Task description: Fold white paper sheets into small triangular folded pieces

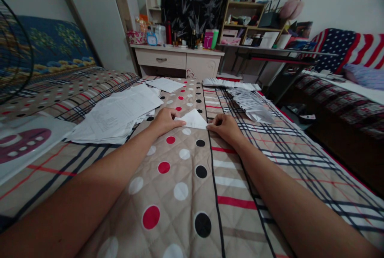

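Observation:
Both my arms reach forward over a quilted bedspread point(186, 194) with dots and plaid stripes. A small folded white sheet of paper point(194, 119) lies between my hands on the spread. My left hand point(166, 120) has its fingers curled and pinches the paper's left edge. My right hand point(225, 127) has its fingers bent and presses the paper's right corner down. A loose pile of flat white sheets point(117, 116) lies just left of my left hand. A row of folded white papers point(250, 104) lies beyond my right hand.
A white dresser point(180, 60) with bottles and a blue clock stands past the bed's far end, beside a wooden shelf point(246, 20). A second bed point(339, 86) with a stars-and-stripes blanket is at the right. A fan grille point(15, 50) stands at the left.

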The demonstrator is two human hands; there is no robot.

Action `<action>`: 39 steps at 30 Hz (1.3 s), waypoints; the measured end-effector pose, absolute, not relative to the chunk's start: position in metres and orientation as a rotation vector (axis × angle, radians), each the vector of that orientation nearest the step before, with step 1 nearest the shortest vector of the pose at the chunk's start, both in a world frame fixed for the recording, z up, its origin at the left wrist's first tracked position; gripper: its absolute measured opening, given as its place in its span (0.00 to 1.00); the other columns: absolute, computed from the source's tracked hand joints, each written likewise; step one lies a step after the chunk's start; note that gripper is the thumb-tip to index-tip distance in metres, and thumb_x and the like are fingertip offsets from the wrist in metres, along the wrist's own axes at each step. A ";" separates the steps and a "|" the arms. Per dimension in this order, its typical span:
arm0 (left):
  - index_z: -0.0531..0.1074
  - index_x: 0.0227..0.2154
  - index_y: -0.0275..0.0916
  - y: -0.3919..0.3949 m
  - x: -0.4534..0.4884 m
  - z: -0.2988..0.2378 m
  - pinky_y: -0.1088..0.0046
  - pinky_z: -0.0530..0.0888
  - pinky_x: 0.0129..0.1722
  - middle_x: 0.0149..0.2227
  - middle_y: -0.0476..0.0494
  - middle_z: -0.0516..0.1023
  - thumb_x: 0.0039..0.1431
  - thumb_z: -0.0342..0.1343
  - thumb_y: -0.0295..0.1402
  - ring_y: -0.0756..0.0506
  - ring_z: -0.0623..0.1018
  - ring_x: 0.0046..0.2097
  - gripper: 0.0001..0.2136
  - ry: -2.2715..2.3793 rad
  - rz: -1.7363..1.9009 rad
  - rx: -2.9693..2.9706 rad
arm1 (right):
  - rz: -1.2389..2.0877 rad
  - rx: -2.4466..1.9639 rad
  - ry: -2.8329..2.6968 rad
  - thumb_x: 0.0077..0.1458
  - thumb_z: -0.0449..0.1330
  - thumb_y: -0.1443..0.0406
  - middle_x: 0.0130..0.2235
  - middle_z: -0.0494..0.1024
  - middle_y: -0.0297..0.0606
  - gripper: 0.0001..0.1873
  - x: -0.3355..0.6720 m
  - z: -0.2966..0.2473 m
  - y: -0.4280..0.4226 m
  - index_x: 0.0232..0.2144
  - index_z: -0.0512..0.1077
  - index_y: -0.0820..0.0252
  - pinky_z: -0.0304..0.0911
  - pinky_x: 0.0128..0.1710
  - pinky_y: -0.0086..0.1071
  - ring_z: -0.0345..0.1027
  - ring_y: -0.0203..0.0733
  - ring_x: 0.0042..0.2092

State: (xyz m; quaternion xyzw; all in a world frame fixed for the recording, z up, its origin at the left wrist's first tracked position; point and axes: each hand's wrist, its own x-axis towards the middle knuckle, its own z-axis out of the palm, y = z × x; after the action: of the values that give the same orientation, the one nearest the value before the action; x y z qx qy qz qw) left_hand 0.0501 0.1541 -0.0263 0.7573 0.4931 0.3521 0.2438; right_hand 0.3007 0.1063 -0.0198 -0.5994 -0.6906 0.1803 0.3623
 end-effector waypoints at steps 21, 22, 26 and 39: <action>0.64 0.35 0.40 0.102 0.105 -0.008 0.76 0.69 0.26 0.27 0.50 0.77 0.30 0.72 0.41 0.49 0.75 0.25 0.29 1.039 1.323 1.191 | 1.009 -1.088 -1.226 0.43 0.66 0.54 0.18 0.68 0.31 0.18 0.246 -0.005 0.070 0.17 0.69 0.61 0.52 0.21 0.27 0.57 0.32 0.21; 0.64 0.35 0.39 0.101 0.106 -0.008 0.76 0.68 0.25 0.26 0.49 0.77 0.29 0.72 0.42 0.49 0.75 0.25 0.29 1.031 1.291 1.204 | 1.001 -1.095 -1.219 0.44 0.66 0.54 0.17 0.68 0.31 0.19 0.245 -0.005 0.069 0.16 0.68 0.61 0.51 0.21 0.28 0.56 0.31 0.20; 0.68 0.32 0.37 0.100 0.107 -0.009 0.75 0.70 0.28 0.29 0.47 0.78 0.29 0.72 0.43 0.49 0.76 0.28 0.27 0.981 1.243 1.253 | 1.002 -1.072 -1.176 0.43 0.67 0.56 0.16 0.67 0.32 0.19 0.247 -0.005 0.067 0.14 0.68 0.62 0.50 0.19 0.28 0.56 0.31 0.19; 0.73 0.25 0.33 0.106 0.091 -0.007 0.80 0.63 0.17 0.20 0.47 0.75 0.39 0.68 0.43 0.54 0.68 0.18 0.18 1.045 0.939 1.409 | 0.916 -1.116 -1.024 0.41 0.68 0.56 0.13 0.66 0.32 0.20 0.266 -0.009 0.078 0.11 0.68 0.62 0.48 0.17 0.27 0.54 0.30 0.16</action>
State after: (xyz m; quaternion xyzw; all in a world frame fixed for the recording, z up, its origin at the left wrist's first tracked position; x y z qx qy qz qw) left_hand 0.0914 0.1062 -0.0067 0.5938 0.4403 0.3959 0.5447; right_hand 0.2664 0.0784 -0.0091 -0.4879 -0.4477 0.4007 0.6332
